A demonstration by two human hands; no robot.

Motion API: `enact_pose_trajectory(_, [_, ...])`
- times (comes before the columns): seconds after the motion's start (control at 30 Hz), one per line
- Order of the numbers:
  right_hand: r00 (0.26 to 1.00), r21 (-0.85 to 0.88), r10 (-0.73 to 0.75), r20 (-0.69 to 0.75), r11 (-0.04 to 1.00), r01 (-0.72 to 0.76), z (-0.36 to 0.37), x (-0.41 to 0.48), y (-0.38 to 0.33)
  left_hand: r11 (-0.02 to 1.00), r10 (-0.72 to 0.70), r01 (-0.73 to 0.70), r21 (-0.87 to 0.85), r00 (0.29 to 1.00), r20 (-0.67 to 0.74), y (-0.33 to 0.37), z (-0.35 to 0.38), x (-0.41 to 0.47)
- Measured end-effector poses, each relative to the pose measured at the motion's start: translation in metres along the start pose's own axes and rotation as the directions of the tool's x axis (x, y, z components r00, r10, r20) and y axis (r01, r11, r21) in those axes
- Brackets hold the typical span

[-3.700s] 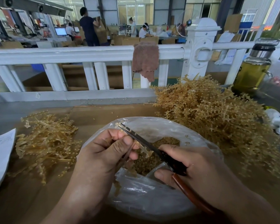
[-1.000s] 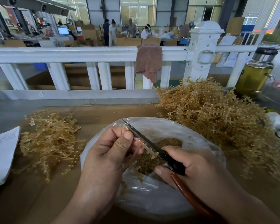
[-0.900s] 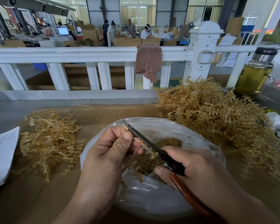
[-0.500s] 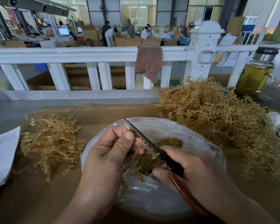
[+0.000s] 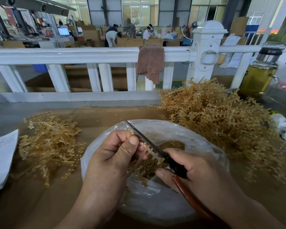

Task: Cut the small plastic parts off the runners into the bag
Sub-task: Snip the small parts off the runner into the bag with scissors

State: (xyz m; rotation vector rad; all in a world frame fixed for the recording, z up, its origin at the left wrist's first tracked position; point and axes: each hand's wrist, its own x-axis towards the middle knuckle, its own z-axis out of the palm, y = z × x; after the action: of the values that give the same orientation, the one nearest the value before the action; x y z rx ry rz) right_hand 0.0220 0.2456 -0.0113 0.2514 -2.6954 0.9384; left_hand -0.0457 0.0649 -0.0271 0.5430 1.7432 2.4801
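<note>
Clear bag holds amber parts; glass bottle holds yellow liquid.

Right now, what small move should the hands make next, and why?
Probably close the scissors in the right hand: their blades lie along the runner that the left hand pinches, small parts stick out from it, and the open bag lies right below to catch them.
</note>
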Motion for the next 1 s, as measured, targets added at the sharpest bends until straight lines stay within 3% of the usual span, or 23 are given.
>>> enact_pose_trajectory(0.37, [1.0,0.014,-0.006,-0.004,1.0,0.006,0.0,-0.001,0.003,1.0,-0.004,0.004,0.015,1.0,0.003,0.002,0.0,-0.001])
enact_pose_trajectory(0.5, [0.999,0.159,0.05,0.005,0.986,-0.05,0.0,-0.001,0.01,1.0,-0.027,0.027,0.012,0.999,-0.02,0.005,-0.002,0.0])
enact_pose_trajectory(0.63, [0.99,0.566,0.129,-0.06,0.821,-0.073,0.001,0.0,0.01,0.998,-0.028,0.026,0.059,0.999,0.04,0.006,-0.001,-0.002])
enact_pose_trajectory(0.77, [0.992,0.628,0.076,-0.099,0.778,0.003,0.006,0.002,0.001,0.997,-0.067,0.062,0.045,0.991,0.114,0.008,0.009,-0.008])
enact_pose_trajectory(0.9, [0.985,0.792,0.151,-0.085,0.609,-0.024,0.014,0.003,0.001,0.993,-0.105,0.113,-0.045,0.981,0.164,0.013,0.011,-0.009])
enact_pose_trajectory(1.0, [0.967,0.904,0.222,-0.126,0.427,0.02,0.014,0.008,0.002,0.956,-0.202,0.241,-0.169,0.955,0.219,0.017,0.007,-0.006])
